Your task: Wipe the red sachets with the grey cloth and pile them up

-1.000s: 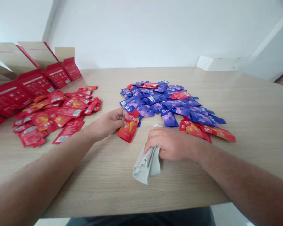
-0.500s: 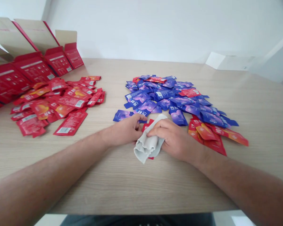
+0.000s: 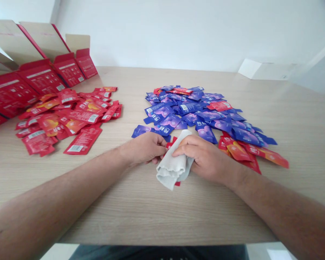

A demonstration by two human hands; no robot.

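Note:
My left hand pinches a red sachet near the table's middle. Most of that sachet is hidden under a grey cloth, with only its top corner and a bottom tip showing. My right hand is closed on the cloth and presses it onto the sachet. Just beyond my hands lies a pile of blue sachets. A few red sachets lie to the right of my right hand.
A spread of red sachets covers the left of the wooden table. Open red cartons stand at the far left. A white box sits at the far right against the wall.
A second ago my left hand held the red sachet up, apart from the cloth. Since then both hands came together and the cloth now covers the sachet.

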